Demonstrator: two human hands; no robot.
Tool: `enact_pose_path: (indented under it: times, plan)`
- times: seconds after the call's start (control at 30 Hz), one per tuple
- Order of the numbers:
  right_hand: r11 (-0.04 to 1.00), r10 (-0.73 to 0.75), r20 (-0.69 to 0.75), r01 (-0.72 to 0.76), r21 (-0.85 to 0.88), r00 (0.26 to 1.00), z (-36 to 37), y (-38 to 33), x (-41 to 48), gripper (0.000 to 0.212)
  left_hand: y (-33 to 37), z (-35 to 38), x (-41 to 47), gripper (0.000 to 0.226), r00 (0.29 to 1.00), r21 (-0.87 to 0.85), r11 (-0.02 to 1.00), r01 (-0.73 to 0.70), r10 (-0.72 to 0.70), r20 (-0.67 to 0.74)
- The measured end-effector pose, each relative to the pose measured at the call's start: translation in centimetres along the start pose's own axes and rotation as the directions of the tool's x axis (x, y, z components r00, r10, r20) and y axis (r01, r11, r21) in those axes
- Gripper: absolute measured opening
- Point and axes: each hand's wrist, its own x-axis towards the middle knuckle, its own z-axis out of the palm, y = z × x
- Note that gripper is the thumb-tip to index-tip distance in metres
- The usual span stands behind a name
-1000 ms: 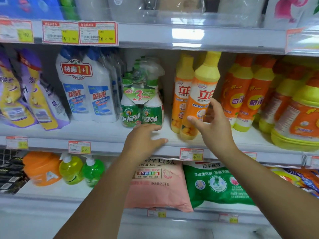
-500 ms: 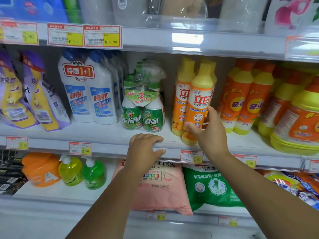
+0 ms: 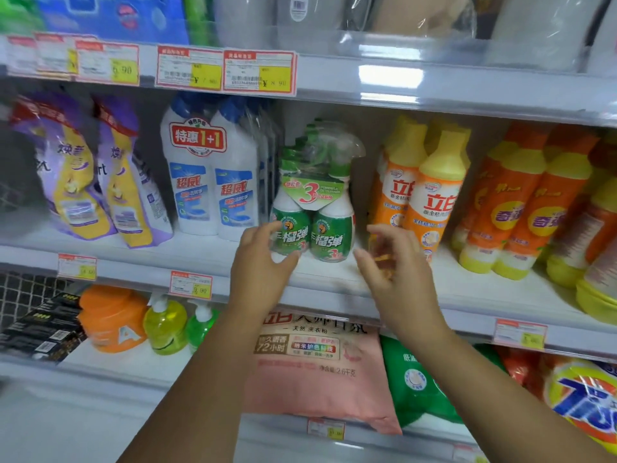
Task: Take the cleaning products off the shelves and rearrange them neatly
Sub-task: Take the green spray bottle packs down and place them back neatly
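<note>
Shrink-wrapped pack of green-and-white spray bottles (image 3: 314, 228) is sat right between left hand (image 3: 263, 265) and right hand (image 3: 397, 275), seemingly next to be taken off. Both are loosely spread, nothing held, so a two-sided squeeze is probably needed

Bright, even store light; a white glare patch sits on the upper shelf rail (image 3: 390, 76). Motion blur smears the right hand (image 3: 397, 262), and edges bow.

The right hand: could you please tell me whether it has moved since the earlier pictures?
Yes. The right hand has left the yellow-capped orange bottle it was holding and shifted left, to the right side of the green spray-bottle pack.
</note>
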Motion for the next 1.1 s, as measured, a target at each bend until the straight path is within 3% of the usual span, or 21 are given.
enact_pose_path:
  times: [0.13, 0.3, 0.4, 0.53, 0.67, 0.83, 0.97, 1.03, 1.1]
  plan:
    - [0.989, 0.139, 0.185, -0.125, -0.083, 0.973, 3.6, -0.7, 4.0, 0.077, -1.8, -0.6, 1.8, 0.073, 0.995, 0.029, 0.995, 0.094, -0.095, 0.039]
    - [0.956, 0.292, 0.23, -0.276, -0.101, 0.929, 6.0, 0.4, 7.8, 0.101, -2.7, 0.5, 4.5, 0.082, 0.971, 0.123, 0.984, 0.127, -0.149, 0.186]
    - [0.943, 0.333, 0.238, -0.316, -0.109, 0.912, 6.6, 1.7, 8.3, 0.089, -3.1, 1.2, 5.7, 0.088, 0.956, 0.113, 0.983, 0.145, -0.169, 0.238]
    - [0.964, 0.266, 0.196, -0.261, -0.052, 0.944, 6.7, 2.4, 7.3, 0.066, -3.0, 1.1, 6.3, 0.081, 0.955, 0.036, 0.983, 0.178, -0.181, 0.236]
    - [0.977, 0.195, 0.155, -0.206, 0.055, 0.968, 5.6, 1.3, 5.2, 0.065, -2.2, -0.7, 5.2, 0.097, 0.955, -0.061, 0.985, 0.159, -0.139, 0.262]
    - [0.974, 0.172, 0.127, -0.188, 0.124, 0.977, 2.6, -1.9, 2.0, 0.065, -0.1, -4.4, 2.4, 0.086, 0.948, -0.111, 0.988, 0.107, -0.067, 0.311]
    - [0.954, 0.196, 0.198, -0.234, 0.187, 0.96, -0.7, -4.8, -1.1, 0.065, 1.5, -7.5, -1.3, 0.104, 0.841, -0.257, 0.914, 0.315, -0.143, 0.522]
    - [0.943, 0.227, 0.277, -0.281, 0.176, 0.934, -2.5, -5.6, -2.7, 0.065, 2.5, -8.8, -3.6, 0.087, 0.725, -0.353, 0.797, 0.49, -0.147, 0.673]
    - [0.92, 0.281, 0.373, -0.359, 0.157, 0.884, -4.2, -6.3, -4.3, 0.074, 3.5, -9.4, -6.4, 0.073, 0.669, -0.368, 0.725, 0.582, -0.17, 0.724]
